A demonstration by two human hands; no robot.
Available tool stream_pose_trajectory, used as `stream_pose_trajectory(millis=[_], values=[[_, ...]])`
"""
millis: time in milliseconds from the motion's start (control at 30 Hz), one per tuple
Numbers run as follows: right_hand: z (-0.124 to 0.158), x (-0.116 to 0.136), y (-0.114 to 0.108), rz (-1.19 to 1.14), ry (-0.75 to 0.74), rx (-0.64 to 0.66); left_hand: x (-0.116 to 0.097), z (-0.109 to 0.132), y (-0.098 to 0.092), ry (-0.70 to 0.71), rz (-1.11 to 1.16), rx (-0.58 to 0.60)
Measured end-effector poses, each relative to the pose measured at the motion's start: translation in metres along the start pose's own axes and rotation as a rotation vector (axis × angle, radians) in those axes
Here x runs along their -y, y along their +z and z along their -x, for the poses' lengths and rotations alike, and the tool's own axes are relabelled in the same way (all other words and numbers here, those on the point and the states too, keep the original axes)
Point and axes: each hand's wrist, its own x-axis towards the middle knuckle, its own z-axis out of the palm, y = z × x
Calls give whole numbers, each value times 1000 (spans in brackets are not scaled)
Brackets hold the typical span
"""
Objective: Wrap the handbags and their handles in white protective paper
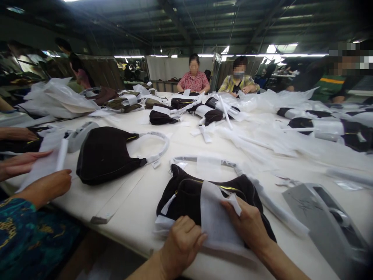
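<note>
Currently, at the near edge of the white table (145,219), the left hand (182,243) pinches a white wrapping sheet (214,221) with curled fingers while the right hand (247,225) grips its upper corner, the sheet lying across a dark brown handbag (186,190) resting flat.

Dark handbag (186,194) half under white sheet (215,223); grey object (314,217) blurred.

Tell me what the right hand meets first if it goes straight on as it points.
The right hand points up-left; likely the white sheet over the dark bag comes first.
</note>
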Motion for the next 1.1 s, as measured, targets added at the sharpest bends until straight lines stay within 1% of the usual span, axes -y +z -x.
stream_pose_trajectory(millis=[100, 200, 333, 467, 533, 600, 733, 800, 833, 900, 967, 1033, 1100], values=[[-5, -1, 6, 81, 80, 10, -4, -6, 2, -133, 39, -15], [-13, -1, 8, 113, 146, 30, -4, -11, 8, -216, 20, -32], [-23, -1, 9, 194, 233, 64, -2, -12, 14, -277, 3, -85], [-24, -3, 7, 208, 244, 51, -1, -9, 11, -307, 45, -98], [-26, -3, 5, 211, 247, 53, -2, -8, 7, -344, 81, -76], [-30, -2, 3, 260, 262, 95, -2, -11, 3, -405, 117, -32], [-44, 2, 6, 464, 327, 228, -1, -23, 0, -554, 163, 88], [-48, 4, 10, 543, 357, 238, 0, -28, 0, -602, 162, 126], [-50, 5, 12, 562, 360, 211, 1, -30, 1, -612, 154, 137], [-52, 4, 12, 571, 325, 109, 1, -32, 2, -610, 134, 151], [-53, 0, 4, 542, 249, -17, 0, -31, 3, -598, 116, 150], [-51, -4, -14, 460, 216, -151, -1, -29, 5, -591, 96, 136], [-40, -7, -40, 337, 246, -286, -2, -28, 6, -581, 68, 116]])
